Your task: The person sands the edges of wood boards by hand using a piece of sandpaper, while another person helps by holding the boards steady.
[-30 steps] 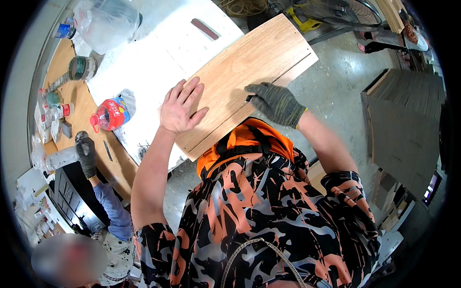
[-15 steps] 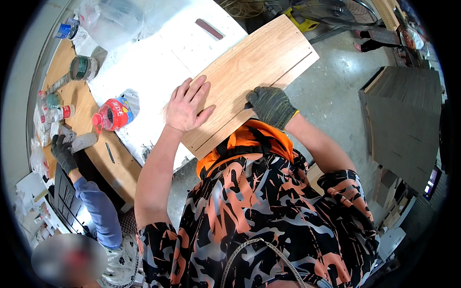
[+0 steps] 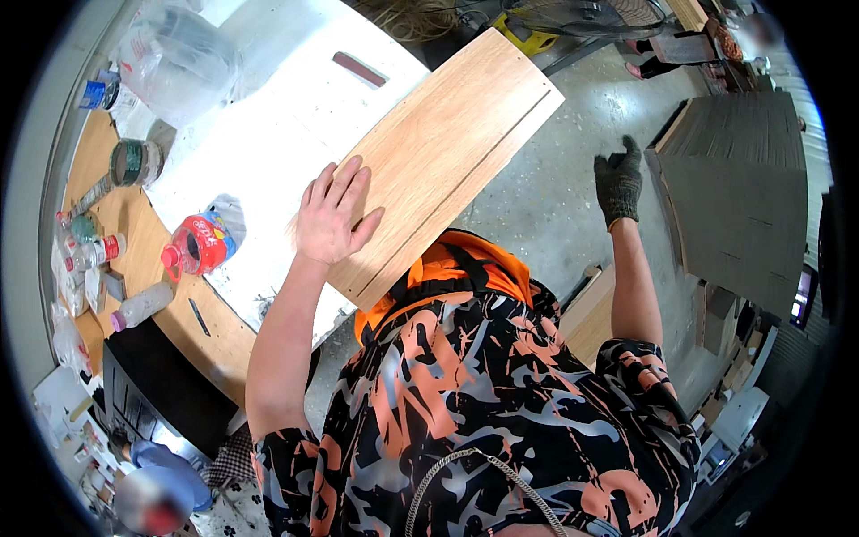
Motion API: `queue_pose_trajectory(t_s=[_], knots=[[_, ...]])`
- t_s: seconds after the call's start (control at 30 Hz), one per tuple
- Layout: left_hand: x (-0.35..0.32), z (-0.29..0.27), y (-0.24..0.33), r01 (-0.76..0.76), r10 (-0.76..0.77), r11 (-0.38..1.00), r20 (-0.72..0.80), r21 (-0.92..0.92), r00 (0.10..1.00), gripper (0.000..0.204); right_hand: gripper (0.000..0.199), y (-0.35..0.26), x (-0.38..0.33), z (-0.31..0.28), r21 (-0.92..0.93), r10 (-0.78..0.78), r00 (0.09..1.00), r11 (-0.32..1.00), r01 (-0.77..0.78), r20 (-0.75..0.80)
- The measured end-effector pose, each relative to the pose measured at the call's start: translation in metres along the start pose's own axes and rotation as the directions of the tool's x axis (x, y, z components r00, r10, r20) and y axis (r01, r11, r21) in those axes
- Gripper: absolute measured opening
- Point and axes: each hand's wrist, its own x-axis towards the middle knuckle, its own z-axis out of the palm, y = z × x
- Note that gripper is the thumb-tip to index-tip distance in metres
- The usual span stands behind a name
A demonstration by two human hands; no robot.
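A light wood-grain board point(image 3: 447, 143) lies slanted across the white table top, with a groove along its near long edge. My bare left hand point(image 3: 335, 215) rests flat on the board's left part, fingers spread. Well to the right of the board, my right hand point(image 3: 617, 186) in a dark grey knit glove is raised over the floor. Its fingers are partly apart and it holds nothing that I can see. It is nearest to a tall stack of grey panels point(image 3: 738, 192).
On the table point(image 3: 259, 143) lie a brown strip point(image 3: 360, 69) and a cut red-labelled bottle point(image 3: 201, 243). Jars and bottles stand on the left. A fan point(image 3: 582, 16) is at the back. Another person point(image 3: 165, 470) is at lower left, one more far right. Wooden pieces point(image 3: 591, 313) stand beside me.
My right hand has let go of the board's near edge and swung right. My left hand stays on the board. The other person's gloved hand has left the bottles at left.
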Motion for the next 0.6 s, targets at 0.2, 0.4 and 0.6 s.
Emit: queue_pose_trajectory(t_s=[0.2,0.4,0.6], knots=[[0.003,-0.001,0.002,-0.015,0.015,1.000,-0.009,0.004,1.000,0.062,0.068,0.023,-0.028,0.021,-0.060,0.041,0.971,0.998,-0.028,0.236],[0.007,-0.001,0.002,-0.031,0.030,0.999,-0.026,-0.024,0.999,0.062,0.046,0.014,-0.028,0.050,0.248,-0.115,0.956,0.968,0.046,0.271],[0.008,-0.001,0.003,-0.022,0.021,0.999,-0.026,-0.036,0.999,0.063,0.033,-0.012,-0.011,0.055,0.369,-0.179,0.966,0.924,0.100,0.187]])
